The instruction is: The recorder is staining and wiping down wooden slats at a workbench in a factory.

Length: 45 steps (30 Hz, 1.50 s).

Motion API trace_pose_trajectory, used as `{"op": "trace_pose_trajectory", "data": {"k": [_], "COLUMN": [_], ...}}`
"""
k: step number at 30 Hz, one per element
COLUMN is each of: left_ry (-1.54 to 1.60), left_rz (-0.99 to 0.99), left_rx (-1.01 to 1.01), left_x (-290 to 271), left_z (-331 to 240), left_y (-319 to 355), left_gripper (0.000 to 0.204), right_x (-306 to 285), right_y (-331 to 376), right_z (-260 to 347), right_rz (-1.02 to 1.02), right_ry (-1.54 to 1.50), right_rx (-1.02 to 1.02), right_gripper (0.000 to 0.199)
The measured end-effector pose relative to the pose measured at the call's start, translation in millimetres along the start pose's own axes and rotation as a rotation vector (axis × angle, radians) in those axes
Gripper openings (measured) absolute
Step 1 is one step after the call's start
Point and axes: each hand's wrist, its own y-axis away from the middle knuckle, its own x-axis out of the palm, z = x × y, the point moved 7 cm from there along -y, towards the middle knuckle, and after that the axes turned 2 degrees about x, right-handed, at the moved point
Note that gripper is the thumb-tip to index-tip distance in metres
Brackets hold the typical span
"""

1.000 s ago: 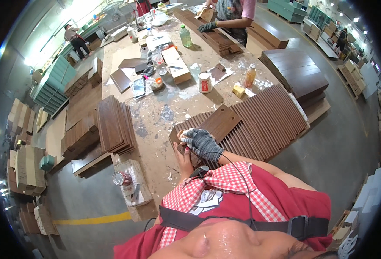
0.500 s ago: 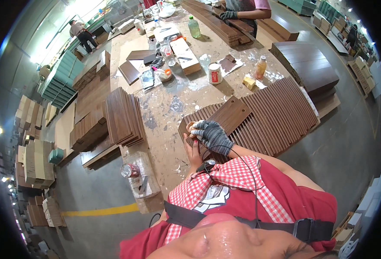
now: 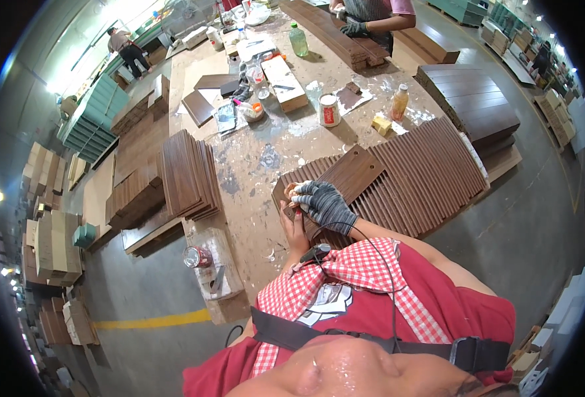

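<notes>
A brown wood-grain board (image 3: 350, 173) with holes at its far end lies slantwise over a long row of brown slats (image 3: 431, 175) stood on edge. My left hand (image 3: 295, 228), bare, grips the near end of this board from its left side. My right hand (image 3: 329, 206) wears a grey knit glove with bare fingertips. Its fingers close round a crumpled tan-and-white cloth (image 3: 291, 192), pressed against the board's near end. Part of the cloth and the left fingers under the board are hidden.
A can (image 3: 329, 111), a yellow sponge (image 3: 382, 125) and a bottle (image 3: 399, 102) stand beyond the slats. Stacked panels (image 3: 188, 175) lie left; another can (image 3: 197, 257) sits on a ledge. Across the table a co-worker's gloved hand (image 3: 355, 29) rests on long boards.
The board and both my hands have shifted very slightly left, with the grip unchanged. Across the table, the co-worker's second hand has come into view.
</notes>
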Motion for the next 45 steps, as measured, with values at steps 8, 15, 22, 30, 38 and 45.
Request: {"op": "trace_pose_trajectory", "data": {"k": [8, 15, 22, 30, 38, 45], "left_ry": [-0.224, -0.105, -0.107, -0.148, -0.254, -0.190], "left_rz": [0.026, -0.001, 0.005, -0.023, -0.032, -0.025], "left_rx": [0.046, 0.011, 0.030, 0.018, 0.006, 0.039], "left_x": [0, 0, -2, -7, -10, -6], "left_z": [-32, -23, -16, -13, -23, 17], "left_y": [5, 2, -1, -4, -12, -32], "left_gripper": [0.058, 0.058, 0.052, 0.055, 0.057, 0.056], "right_x": [12, -62, -89, -85, -69, -79], "right_y": [2, 1, 10, 15, 8, -11], "right_z": [-4, -99, -142, -151, -169, -154], "right_rz": [0.105, -0.038, -0.235, -0.372, -0.377, -0.327], "right_ry": [0.182, 0.474, 0.286, 0.243, -0.070, 0.222], "right_rx": [0.071, 0.298, 0.334, 0.368, 0.392, 0.166], "right_gripper": [0.029, 0.021, 0.032, 0.027, 0.027, 0.027]}}
